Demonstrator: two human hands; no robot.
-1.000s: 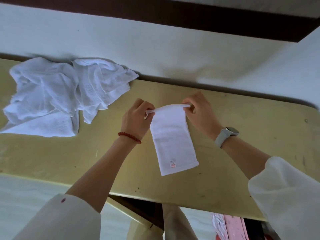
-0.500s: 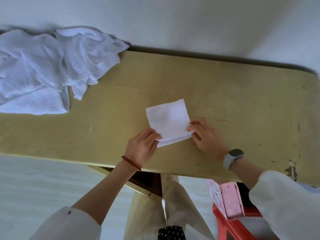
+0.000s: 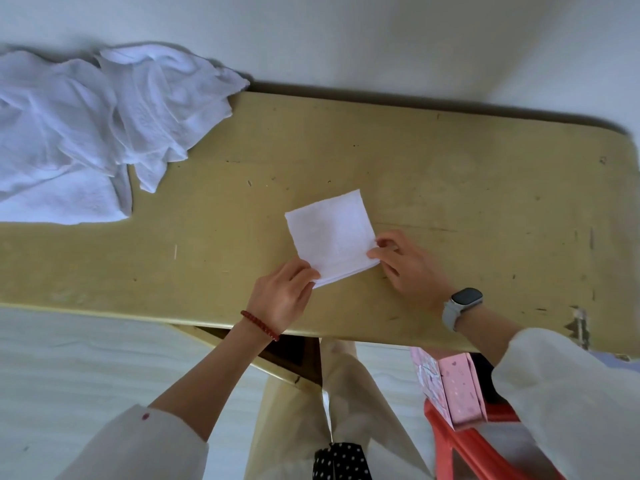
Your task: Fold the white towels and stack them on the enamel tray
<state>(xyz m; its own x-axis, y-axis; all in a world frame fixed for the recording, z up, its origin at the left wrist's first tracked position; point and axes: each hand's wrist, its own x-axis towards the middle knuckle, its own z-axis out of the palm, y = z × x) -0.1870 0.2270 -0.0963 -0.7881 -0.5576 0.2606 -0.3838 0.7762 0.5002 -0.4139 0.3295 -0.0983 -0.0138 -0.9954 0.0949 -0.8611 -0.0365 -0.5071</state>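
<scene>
Yellow table [image 3: 450, 174] (scuffed) carries folded towel [image 3: 329, 233] — and crumpled towels [image 3: 86, 133].

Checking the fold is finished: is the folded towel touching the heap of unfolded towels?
Apart. The head view shows bare yellow table between the folded towel and the heap of unfolded towels.

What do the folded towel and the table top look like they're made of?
Folded towel: soft white cotton-like cloth, with a faint woven texture and layered edges. Table: probably wood or board under glossy yellow paint, scuffed, with paint chipped away at its near right edge.
</scene>
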